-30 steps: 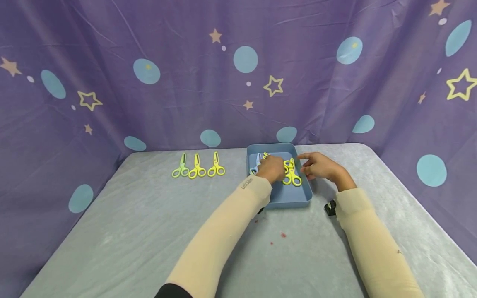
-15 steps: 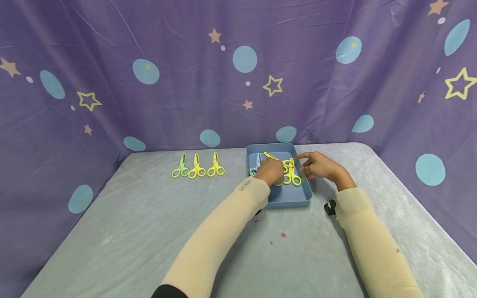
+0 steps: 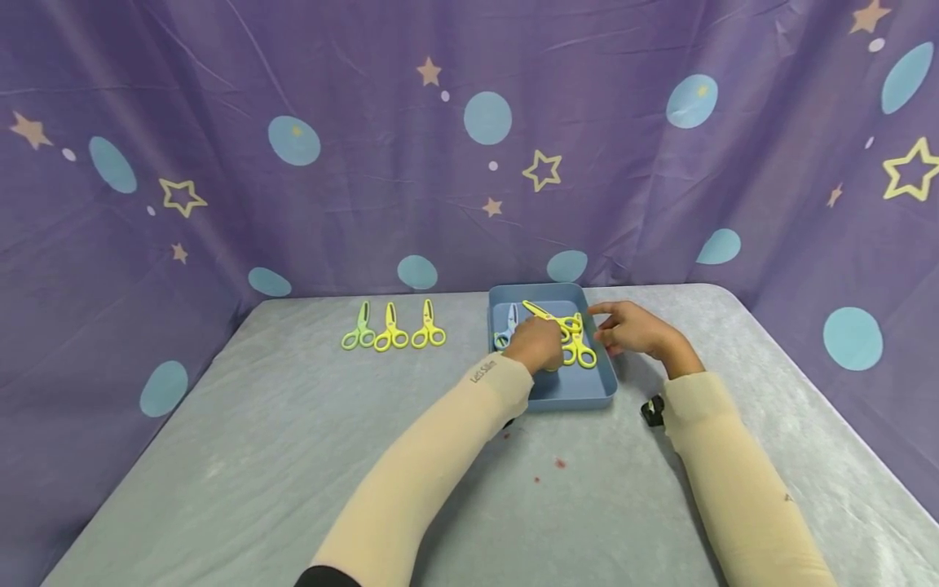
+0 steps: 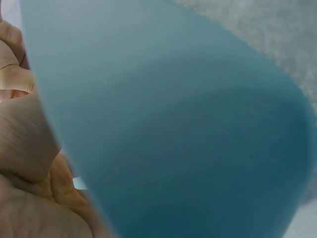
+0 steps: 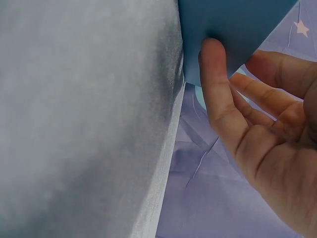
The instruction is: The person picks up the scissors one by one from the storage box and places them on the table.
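A blue tray (image 3: 563,403) stands at the back of the table with several scissors in it. My left hand (image 3: 537,342) reaches down into the tray; its fingertips are hidden in the head view. In the left wrist view, that hand (image 4: 22,144) has bent fingers, and the tray wall (image 4: 173,109) blocks most of the view. Beside it lie yellow scissors (image 3: 546,315), more yellow scissors (image 3: 584,356) and light-blue scissors (image 3: 511,320). My right hand (image 3: 634,330) touches the tray's right side; in the right wrist view its extended thumb (image 5: 215,74) presses the outer wall.
Left of the tray, green scissors (image 3: 359,328) and two yellow scissors (image 3: 391,330) (image 3: 428,326) lie in a row on the grey-covered table (image 3: 279,456). A purple star-patterned curtain (image 3: 352,187) hangs behind.
My left hand has shifted slightly toward the near side of the tray, uncovering more of the yellow scissors behind it. The right hand keeps its place at the tray's right side.
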Action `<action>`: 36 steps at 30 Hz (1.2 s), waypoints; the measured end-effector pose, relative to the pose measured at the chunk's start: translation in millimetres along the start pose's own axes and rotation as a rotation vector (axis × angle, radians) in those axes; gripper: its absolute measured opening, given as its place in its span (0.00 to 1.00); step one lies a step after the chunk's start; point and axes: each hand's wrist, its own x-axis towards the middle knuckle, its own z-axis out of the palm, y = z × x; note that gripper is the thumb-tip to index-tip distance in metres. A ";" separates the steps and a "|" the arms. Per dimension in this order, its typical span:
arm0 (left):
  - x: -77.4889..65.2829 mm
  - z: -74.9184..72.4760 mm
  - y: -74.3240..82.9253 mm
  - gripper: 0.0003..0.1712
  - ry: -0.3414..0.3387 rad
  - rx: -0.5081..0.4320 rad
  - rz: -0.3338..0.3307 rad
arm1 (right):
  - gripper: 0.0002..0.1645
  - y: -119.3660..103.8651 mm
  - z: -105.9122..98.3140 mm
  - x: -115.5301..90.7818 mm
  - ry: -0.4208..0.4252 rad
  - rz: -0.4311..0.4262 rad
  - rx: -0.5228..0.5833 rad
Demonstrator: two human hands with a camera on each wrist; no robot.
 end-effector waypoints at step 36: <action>-6.5 -1.6 -16.3 0.27 0.014 -0.034 0.043 | 0.37 1.0 1.8 0.4 0.003 0.006 0.008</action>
